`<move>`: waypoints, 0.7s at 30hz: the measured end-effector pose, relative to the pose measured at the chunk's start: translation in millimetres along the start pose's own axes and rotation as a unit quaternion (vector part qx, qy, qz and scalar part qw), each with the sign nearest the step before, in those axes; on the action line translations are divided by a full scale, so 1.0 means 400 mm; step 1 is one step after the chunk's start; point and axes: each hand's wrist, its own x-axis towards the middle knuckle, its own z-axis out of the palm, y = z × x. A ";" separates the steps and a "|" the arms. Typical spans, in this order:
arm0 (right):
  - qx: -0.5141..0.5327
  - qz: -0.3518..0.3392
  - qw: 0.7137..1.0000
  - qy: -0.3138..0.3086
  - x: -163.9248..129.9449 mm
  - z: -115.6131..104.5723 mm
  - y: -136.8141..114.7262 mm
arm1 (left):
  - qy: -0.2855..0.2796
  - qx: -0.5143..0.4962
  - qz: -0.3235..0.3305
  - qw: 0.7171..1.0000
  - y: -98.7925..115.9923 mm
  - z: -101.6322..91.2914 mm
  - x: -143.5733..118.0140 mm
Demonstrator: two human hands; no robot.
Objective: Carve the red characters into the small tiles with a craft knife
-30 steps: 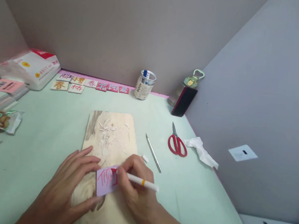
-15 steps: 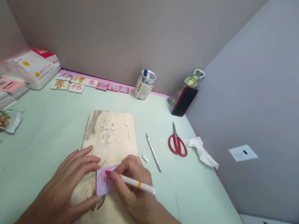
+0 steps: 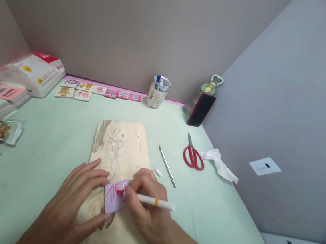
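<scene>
Head view: at 6 o'clock on the wooden board (image 3: 122,152), your left hand (image 3: 74,202) pins the lilac tile (image 3: 113,198) flat while your right hand (image 3: 147,204), its grip pinching the white pen (image 3: 151,201), reddens the carved strokes, so keep the tip in the grooves.

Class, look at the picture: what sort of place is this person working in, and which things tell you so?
Probably a small craft desk in a partitioned booth: a pale wooden board strewn with shavings, a row of small painted character tiles by the grey wall, and red-handled scissors on the mint-green tabletop.
</scene>
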 end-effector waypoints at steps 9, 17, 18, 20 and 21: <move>-0.022 0.013 1.000 0.017 0.001 0.002 0.010 | 0.001 0.004 0.010 1.000 -0.004 0.000 0.003; -0.017 0.017 0.999 -0.022 0.005 -0.006 -0.010 | 0.007 -0.004 -0.002 1.000 -0.001 -0.002 0.003; -0.012 0.017 0.999 -0.027 0.006 -0.008 -0.012 | 0.006 -0.005 -0.003 1.000 0.000 -0.002 0.002; -0.001 0.009 0.999 -0.034 0.008 -0.012 -0.016 | 0.007 -0.007 -0.002 1.000 0.001 -0.002 0.002; 0.003 0.005 0.999 -0.038 0.009 -0.013 -0.017 | 0.006 -0.008 -0.002 1.000 0.001 -0.002 0.003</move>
